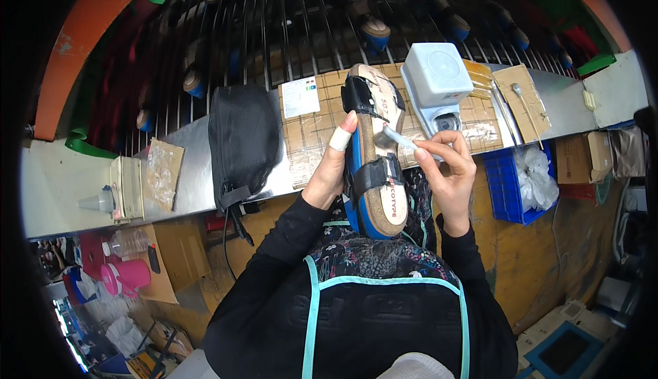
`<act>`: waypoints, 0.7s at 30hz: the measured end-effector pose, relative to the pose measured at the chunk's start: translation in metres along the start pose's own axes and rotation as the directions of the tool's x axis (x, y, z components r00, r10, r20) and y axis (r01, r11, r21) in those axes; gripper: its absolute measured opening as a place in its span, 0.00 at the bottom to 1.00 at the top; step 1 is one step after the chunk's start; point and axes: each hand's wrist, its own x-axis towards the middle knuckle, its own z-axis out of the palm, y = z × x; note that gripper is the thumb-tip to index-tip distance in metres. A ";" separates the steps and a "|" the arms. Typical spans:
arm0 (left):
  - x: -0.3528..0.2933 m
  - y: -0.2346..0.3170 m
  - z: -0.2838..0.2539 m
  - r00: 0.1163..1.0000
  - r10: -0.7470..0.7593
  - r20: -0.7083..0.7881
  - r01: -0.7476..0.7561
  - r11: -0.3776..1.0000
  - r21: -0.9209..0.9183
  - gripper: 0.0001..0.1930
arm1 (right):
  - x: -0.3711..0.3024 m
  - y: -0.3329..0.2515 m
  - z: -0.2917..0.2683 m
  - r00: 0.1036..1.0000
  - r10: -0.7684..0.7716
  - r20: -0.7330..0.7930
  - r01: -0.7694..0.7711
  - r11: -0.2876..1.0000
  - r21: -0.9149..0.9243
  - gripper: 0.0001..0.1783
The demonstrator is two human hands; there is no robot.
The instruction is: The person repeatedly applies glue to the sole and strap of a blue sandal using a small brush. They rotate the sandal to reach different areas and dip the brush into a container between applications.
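Observation:
My left hand is closed round the left side of a sandal, holding it above the bench edge with its length pointing away from me. The sandal has a cork-coloured rim, a pale middle, black straps and a blue part along its left side. A white wrap covers my left thumb, which presses on the sandal's edge. My right hand pinches a small pale-handled brush. Its tip touches the sandal's middle, between the two straps. Just beyond stands a whitish plastic pot with a square top.
Behind the bench runs a rack of metal rods carrying several more shoes. Cardboard covers the bench middle. A black mesh bag lies left; yellow-handled brushes and a thin stick lie right. A blue crate holds plastic bags.

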 end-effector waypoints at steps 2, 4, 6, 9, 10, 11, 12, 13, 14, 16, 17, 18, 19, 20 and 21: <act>-0.003 -0.002 -0.004 1.000 0.005 -0.014 -0.005 1.000 0.018 0.34 | 0.002 -0.002 0.005 0.999 -0.038 -0.009 0.037 0.995 -0.098 0.08; -0.004 -0.004 -0.008 1.000 0.021 -0.008 -0.021 0.998 0.058 0.34 | 0.002 -0.005 0.012 0.999 -0.011 -0.042 0.006 0.993 -0.119 0.09; -0.005 -0.005 -0.013 0.999 0.040 -0.003 -0.040 0.993 0.111 0.36 | 0.004 -0.006 0.014 0.993 -0.112 -0.044 0.097 0.962 -0.254 0.10; -0.007 -0.006 -0.019 0.998 0.057 0.011 -0.058 0.984 0.169 0.36 | 0.008 -0.007 0.016 0.955 -0.289 -0.060 0.241 0.881 -0.407 0.11; -0.007 -0.005 -0.020 0.998 0.057 0.007 -0.058 0.984 0.170 0.36 | 0.008 -0.007 0.017 0.934 -0.351 -0.068 0.286 0.846 -0.449 0.12; -0.007 -0.005 -0.022 0.998 0.058 0.003 -0.058 0.984 0.170 0.36 | 0.009 -0.006 0.017 0.932 -0.356 -0.066 0.295 0.852 -0.432 0.12; -0.007 -0.004 -0.023 0.998 0.064 0.001 -0.063 0.984 0.169 0.36 | 0.009 -0.006 0.018 0.930 -0.362 -0.063 0.306 0.857 -0.414 0.12; -0.006 -0.004 -0.023 0.998 0.070 0.003 -0.070 0.985 0.156 0.35 | 0.009 -0.005 0.018 0.928 -0.370 -0.052 0.320 0.859 -0.400 0.12; -0.006 -0.003 -0.024 0.997 0.079 0.004 -0.079 0.987 0.141 0.34 | 0.009 -0.005 0.017 0.947 -0.320 -0.029 0.290 0.889 -0.355 0.12; -0.003 -0.001 -0.026 0.997 0.074 0.018 -0.076 0.989 0.127 0.35 | 0.009 -0.004 0.014 0.975 -0.220 0.038 0.222 0.935 -0.276 0.11; -0.003 0.000 -0.027 0.997 0.072 0.028 -0.075 0.990 0.123 0.35 | 0.008 -0.003 0.013 0.975 -0.216 0.052 0.222 0.937 -0.271 0.11; -0.002 0.001 -0.027 0.998 0.062 0.033 -0.066 0.990 0.124 0.35 | 0.007 -0.003 0.011 0.975 -0.212 0.066 0.222 0.938 -0.266 0.11; -0.002 0.002 -0.027 0.998 0.053 0.035 -0.056 0.991 0.122 0.35 | 0.007 -0.003 0.009 0.975 -0.209 0.081 0.223 0.939 -0.261 0.11; -0.001 0.002 -0.027 0.998 0.063 0.019 -0.065 0.991 0.120 0.35 | 0.006 -0.003 0.008 0.974 -0.209 0.092 0.226 0.937 -0.265 0.11; 0.000 0.002 -0.026 0.997 0.077 0.001 -0.076 0.988 0.135 0.35 | 0.005 -0.003 0.006 0.972 -0.210 0.104 0.230 0.936 -0.267 0.11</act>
